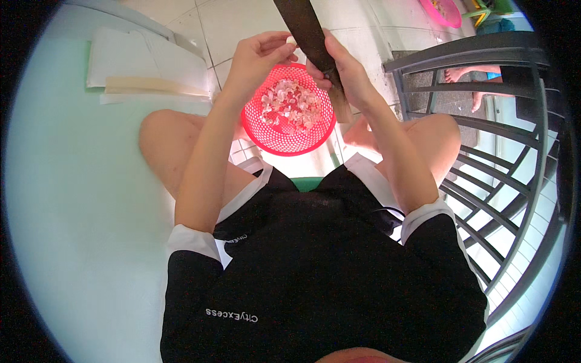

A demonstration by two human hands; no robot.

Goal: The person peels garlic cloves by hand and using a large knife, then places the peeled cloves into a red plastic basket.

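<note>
My left hand point(257, 60) is closed, pinching a small whitish piece point(291, 41) that looks like a garlic clove. Across from it, my right hand point(352, 72) grips a large knife point(307, 31) near the join of blade and handle. Its broad dark blade points away from me, and the handle end point(342, 112) sticks out toward me below the palm. The piece is close beside the blade; whether they touch, I cannot tell. Beneath both hands is a round red plastic basket point(289, 145) with perforated walls, holding many pale, pinkish bits point(293, 106) like cloves or their skins.
I sit low with bent knees on both sides of the basket, a green seat edge point(307, 183) showing. A pale wall or panel point(91, 199) fills the left. Dark metal railings point(478, 91) run along the right, with another person's feet point(457, 74) beyond. A pink basin point(445, 13) is far right.
</note>
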